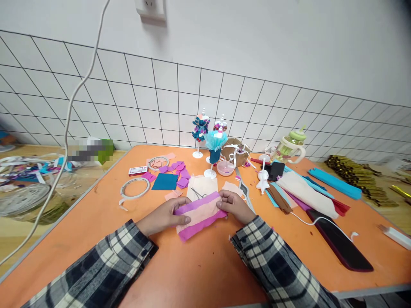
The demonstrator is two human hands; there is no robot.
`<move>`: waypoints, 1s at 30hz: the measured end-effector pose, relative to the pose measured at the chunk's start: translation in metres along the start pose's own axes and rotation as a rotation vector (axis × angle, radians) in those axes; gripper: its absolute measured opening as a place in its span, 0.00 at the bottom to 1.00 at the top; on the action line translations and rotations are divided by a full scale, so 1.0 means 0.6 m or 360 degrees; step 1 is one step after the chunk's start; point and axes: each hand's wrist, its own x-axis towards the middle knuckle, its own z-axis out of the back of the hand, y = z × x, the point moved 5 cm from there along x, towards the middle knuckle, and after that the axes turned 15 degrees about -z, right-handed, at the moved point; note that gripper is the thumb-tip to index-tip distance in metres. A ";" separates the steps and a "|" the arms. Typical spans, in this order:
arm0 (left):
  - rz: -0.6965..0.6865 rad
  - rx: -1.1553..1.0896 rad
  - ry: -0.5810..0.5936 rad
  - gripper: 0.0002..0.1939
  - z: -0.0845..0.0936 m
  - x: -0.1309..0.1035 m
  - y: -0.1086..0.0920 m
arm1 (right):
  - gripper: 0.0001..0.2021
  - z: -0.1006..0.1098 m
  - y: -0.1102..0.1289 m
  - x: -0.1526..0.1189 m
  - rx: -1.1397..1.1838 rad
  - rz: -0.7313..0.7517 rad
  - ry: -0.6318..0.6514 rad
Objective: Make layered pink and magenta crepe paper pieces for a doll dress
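Between my two hands I hold a strip of crepe paper [201, 216], pale pink through the middle with purple along both long edges, tilted up to the right. My left hand [167, 215] pinches its left end, thumb on top. At its upper right end my right hand [236, 206] grips it with thumb and fingers. Just behind the strip lie scissors [198, 194] on a cream paper sheet [205, 184]; the strip hides part of both. A teal paper square [165, 181] and purple paper pieces [182, 173] are spread to the left.
White stands with paper decorations, one a light-blue ruffle [215, 140], rise at the back. Tape rolls [135, 188] lie left, beside a small box [138, 170]. A pink bowl [225, 168], a lidded jug [290, 147], folded paper [308, 194] and a dark flat device [340, 244] occupy the right.
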 end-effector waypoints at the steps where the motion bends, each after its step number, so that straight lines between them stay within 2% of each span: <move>1: 0.0003 0.0016 -0.0036 0.20 0.007 -0.001 -0.002 | 0.22 0.001 -0.001 0.000 -0.0031 -0.0008 -0.0013; 6: 0.0052 0.0034 -0.0200 0.20 0.035 -0.009 0.002 | 0.22 0.008 -0.006 0.002 -0.0132 -0.0036 -0.0086; 10: 0.0084 -0.0074 -0.0343 0.23 0.043 -0.014 0.014 | 0.21 0.012 -0.007 0.004 -0.0156 -0.0025 -0.0159; 14: 0.0026 -0.0309 -0.0549 0.28 0.032 -0.015 0.021 | 0.20 0.010 -0.010 0.009 -0.0138 0.0020 -0.0265; 19: 0.0014 -0.0504 -0.0536 0.22 0.003 -0.010 0.027 | 0.19 0.008 -0.015 0.014 -0.0096 0.0080 -0.0382; 21: 0.0009 -0.0472 -0.0563 0.22 0.006 -0.009 0.029 | 0.19 0.008 -0.015 0.014 -0.0089 0.0096 -0.0413; 26: -0.0003 -0.0250 -0.0711 0.24 0.040 -0.011 0.028 | 0.20 0.006 -0.017 0.012 -0.0121 0.0091 -0.0441; 30: 0.0004 -0.0086 -0.0692 0.29 0.054 -0.011 0.029 | 0.21 0.005 -0.019 0.014 -0.0162 0.0088 -0.0442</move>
